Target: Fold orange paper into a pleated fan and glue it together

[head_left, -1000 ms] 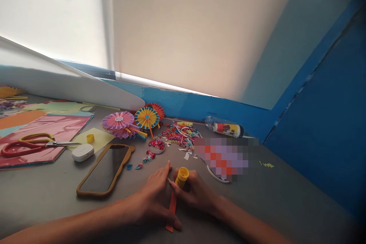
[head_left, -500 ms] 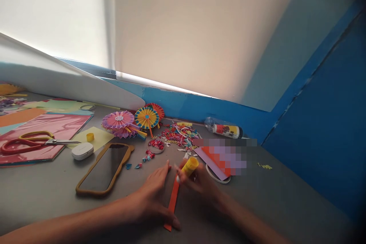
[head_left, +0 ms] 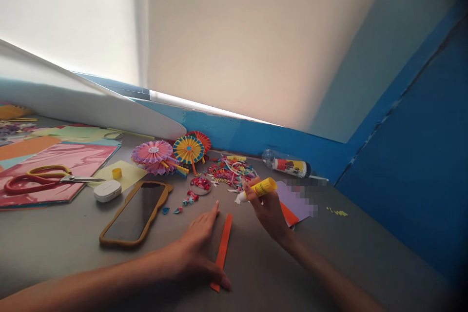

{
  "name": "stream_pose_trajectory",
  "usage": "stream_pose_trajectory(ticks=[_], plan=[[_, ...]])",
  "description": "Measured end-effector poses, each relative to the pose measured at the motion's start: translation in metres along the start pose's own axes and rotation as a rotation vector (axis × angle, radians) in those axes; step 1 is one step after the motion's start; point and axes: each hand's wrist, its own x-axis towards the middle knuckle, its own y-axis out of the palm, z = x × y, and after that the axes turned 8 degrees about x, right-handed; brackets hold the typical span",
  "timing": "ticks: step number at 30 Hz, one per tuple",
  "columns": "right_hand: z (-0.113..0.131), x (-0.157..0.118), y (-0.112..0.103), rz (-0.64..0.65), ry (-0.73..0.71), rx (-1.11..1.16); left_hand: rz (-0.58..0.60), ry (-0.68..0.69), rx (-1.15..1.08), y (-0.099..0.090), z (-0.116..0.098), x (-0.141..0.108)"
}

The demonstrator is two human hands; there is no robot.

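My left hand (head_left: 199,248) rests flat on the grey table, its fingers lying over the lower part of a narrow orange paper strip (head_left: 224,248). My right hand (head_left: 268,212) is raised above the table and grips a yellow glue stick (head_left: 259,188) with its white end uncapped and pointing left. That hand is clear of the strip. A yellow cap (head_left: 116,173) sits on a pale yellow paper sheet (head_left: 122,175) far to the left.
A phone in a tan case (head_left: 134,213) and a white case (head_left: 107,190) lie left of my hands. Red-handled scissors (head_left: 40,179) rest on pink paper (head_left: 54,180). Paper rosettes (head_left: 153,153) and colourful scraps (head_left: 230,173) lie ahead, with purple paper (head_left: 294,200) to the right.
My right hand has lifted the glue stick up and to the right, away from the orange strip. My left hand and the strip have barely moved.
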Motion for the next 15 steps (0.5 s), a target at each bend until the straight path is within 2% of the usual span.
stream_pose_trajectory(ticks=[2,6,8,10,12,15], plan=[[0.009,-0.012,0.004,0.073,0.006,0.042,0.003,0.006,-0.002,0.001,0.002,0.0],[0.017,-0.037,0.02,0.434,0.015,0.057,-0.019,0.036,-0.018,0.006,0.011,0.002],[0.015,-0.042,0.027,0.517,-0.014,0.026,-0.025,0.053,-0.017,0.008,0.015,0.003],[0.009,-0.039,0.029,0.532,-0.051,-0.008,-0.016,0.051,-0.009,0.009,0.016,0.004],[-0.001,-0.028,0.026,0.487,-0.065,-0.039,-0.012,0.041,-0.004,0.008,0.014,0.003],[-0.014,-0.005,0.016,0.275,-0.032,-0.098,-0.014,0.026,-0.005,0.005,0.01,0.002]])
